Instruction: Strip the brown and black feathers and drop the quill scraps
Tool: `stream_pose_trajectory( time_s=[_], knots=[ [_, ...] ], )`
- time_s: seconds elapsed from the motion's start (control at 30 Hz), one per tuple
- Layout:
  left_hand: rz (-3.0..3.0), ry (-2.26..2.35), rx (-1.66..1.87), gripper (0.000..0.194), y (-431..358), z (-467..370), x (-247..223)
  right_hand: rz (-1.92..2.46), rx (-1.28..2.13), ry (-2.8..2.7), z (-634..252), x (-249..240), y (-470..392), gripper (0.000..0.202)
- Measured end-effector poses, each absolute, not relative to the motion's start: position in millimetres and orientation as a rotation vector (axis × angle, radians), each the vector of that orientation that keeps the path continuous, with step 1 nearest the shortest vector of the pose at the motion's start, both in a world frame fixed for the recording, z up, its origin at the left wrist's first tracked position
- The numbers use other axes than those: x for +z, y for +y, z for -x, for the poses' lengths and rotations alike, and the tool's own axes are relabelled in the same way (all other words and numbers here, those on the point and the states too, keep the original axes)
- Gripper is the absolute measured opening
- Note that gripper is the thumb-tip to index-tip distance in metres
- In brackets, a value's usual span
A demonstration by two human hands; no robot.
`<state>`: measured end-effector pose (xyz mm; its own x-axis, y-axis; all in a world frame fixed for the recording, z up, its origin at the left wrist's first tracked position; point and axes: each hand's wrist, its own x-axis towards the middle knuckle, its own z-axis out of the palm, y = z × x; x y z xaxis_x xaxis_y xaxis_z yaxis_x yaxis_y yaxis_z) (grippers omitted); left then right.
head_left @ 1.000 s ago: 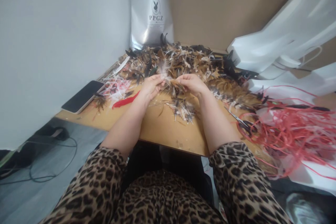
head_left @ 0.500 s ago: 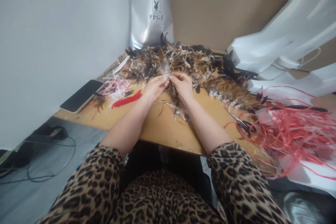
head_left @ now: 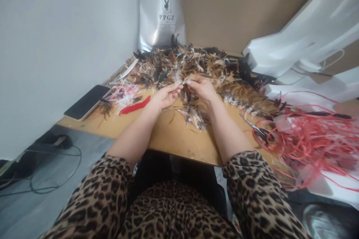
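Observation:
Close together in front of the pile of brown, black and white feathers (head_left: 202, 58) are both of my hands. My left hand (head_left: 167, 95) pinches the base of a pale, fluffy feather (head_left: 176, 74) between thumb and fingertips. Just to its right, my right hand (head_left: 202, 87) has its fingers pressed together on a small whitish feather piece at their tips. Loose feathers (head_left: 195, 117) lie on the wooden table (head_left: 179, 140) below the hands.
A phone (head_left: 87, 101), pink and white strips (head_left: 125, 93) and a red bundle (head_left: 135, 106) lie at left. Scissors (head_left: 259, 130) and tangled red strands (head_left: 316, 142) are at right. A silver bag (head_left: 162, 11) stands behind the feathers.
My right hand has moved a little to the right, away from my left hand. My left hand has barely moved and still pinches the pale feather.

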<state>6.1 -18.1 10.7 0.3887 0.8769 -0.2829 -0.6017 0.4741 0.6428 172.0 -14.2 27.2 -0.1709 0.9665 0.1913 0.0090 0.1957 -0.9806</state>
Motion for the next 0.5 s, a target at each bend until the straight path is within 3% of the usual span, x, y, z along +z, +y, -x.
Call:
stream_pose_trajectory(
  time_s=[0.23,0.5],
  knots=[
    [-0.5,0.647,0.932,0.009,-20.0,-7.4,9.8,1.051,1.068,-1.595,-174.2,22.9,-14.4,0.032],
    [-0.742,0.688,1.193,0.009,-14.7,-12.9,5.4,1.093,1.228,-1.221,-158.2,23.1,-14.3,0.044]
  ],
)
